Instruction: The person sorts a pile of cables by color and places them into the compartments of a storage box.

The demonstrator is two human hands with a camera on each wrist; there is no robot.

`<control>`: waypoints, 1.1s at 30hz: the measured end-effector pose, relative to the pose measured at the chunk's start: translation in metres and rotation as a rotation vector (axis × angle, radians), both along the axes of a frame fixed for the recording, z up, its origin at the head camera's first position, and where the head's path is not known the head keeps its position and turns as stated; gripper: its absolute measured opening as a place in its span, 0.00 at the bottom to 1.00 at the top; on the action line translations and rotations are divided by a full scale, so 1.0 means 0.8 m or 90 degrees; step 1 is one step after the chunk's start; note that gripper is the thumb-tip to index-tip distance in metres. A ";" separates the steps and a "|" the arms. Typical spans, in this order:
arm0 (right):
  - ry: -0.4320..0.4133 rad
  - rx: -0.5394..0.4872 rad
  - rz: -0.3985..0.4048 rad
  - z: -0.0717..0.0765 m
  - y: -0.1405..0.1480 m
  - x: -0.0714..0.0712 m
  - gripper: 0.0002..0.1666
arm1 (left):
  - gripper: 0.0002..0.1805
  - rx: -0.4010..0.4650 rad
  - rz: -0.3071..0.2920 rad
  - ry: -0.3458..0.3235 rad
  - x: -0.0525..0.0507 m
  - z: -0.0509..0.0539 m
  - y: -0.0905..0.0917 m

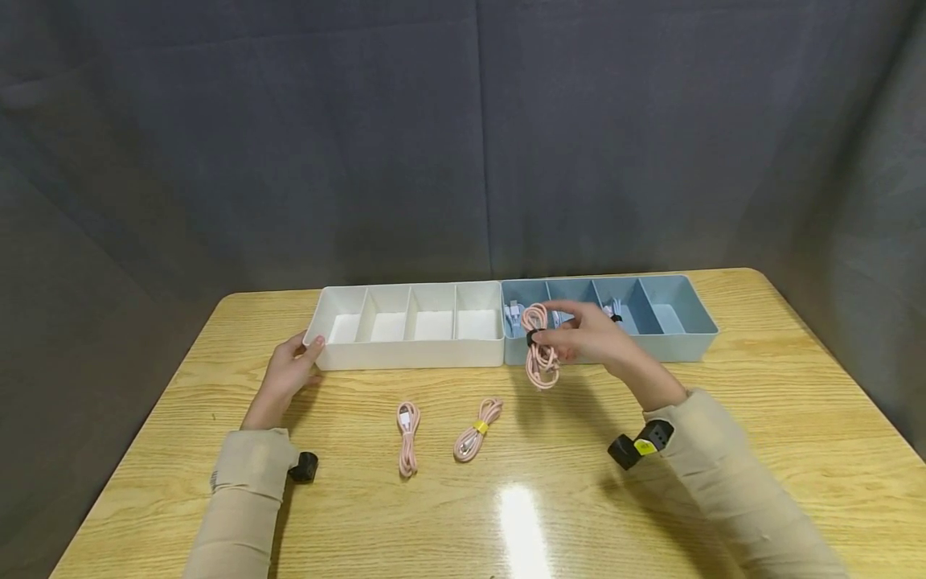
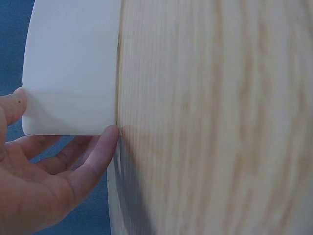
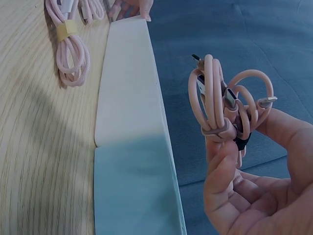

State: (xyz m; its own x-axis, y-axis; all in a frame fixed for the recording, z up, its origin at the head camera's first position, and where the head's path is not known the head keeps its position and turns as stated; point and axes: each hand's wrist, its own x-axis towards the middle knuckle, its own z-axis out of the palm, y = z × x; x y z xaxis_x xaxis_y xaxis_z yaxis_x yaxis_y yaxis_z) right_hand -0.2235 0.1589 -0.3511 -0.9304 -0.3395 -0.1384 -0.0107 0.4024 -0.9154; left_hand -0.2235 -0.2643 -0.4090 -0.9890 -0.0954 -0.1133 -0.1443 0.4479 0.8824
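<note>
My right hand point(image 1: 586, 334) pinches a coiled pink charging cable point(image 1: 541, 371) in the air, before the left part of the blue divided box point(image 1: 673, 347). A black strap binds the coil. Several metal connectors stick out of this cable point(image 3: 211, 93) in the right wrist view. At the far left, my left hand point(image 1: 285, 371) holds the left end of the white divided box point(image 1: 412, 355), thumb at its rim and fingers against the end wall. Two pink cables lie on the table: one with a white plug point(image 1: 408, 442), another with a yellow strap point(image 1: 479, 430).
White and blue boxes stand end to end near the back of the wooden table point(image 1: 362, 523). Light-coloured cables point(image 1: 514, 312) lie in the blue box's left compartment, with another cable point(image 1: 615, 309) further right. A dark curtain point(image 1: 405, 161) hangs behind.
</note>
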 end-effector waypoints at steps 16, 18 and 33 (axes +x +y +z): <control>-0.005 -0.001 -0.013 -0.002 -0.022 -0.022 0.41 | 0.32 0.008 0.004 -0.006 0.000 0.002 0.001; -0.004 -0.004 -0.015 -0.002 -0.025 -0.024 0.41 | 0.33 0.008 0.003 -0.007 0.000 0.002 0.001; -0.034 -0.037 -0.070 0.008 -0.045 -0.041 0.39 | 0.32 0.006 0.004 0.000 0.000 -0.001 0.001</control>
State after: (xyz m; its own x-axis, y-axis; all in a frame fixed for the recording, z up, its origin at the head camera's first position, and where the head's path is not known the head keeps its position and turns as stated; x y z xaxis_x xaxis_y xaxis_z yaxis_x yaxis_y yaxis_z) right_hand -0.2566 0.1226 -0.3449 -0.9540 -0.2455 -0.1721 0.0800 0.3446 -0.9353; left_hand -0.2235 -0.2637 -0.4100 -0.9883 -0.1012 -0.1140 -0.1471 0.4383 0.8867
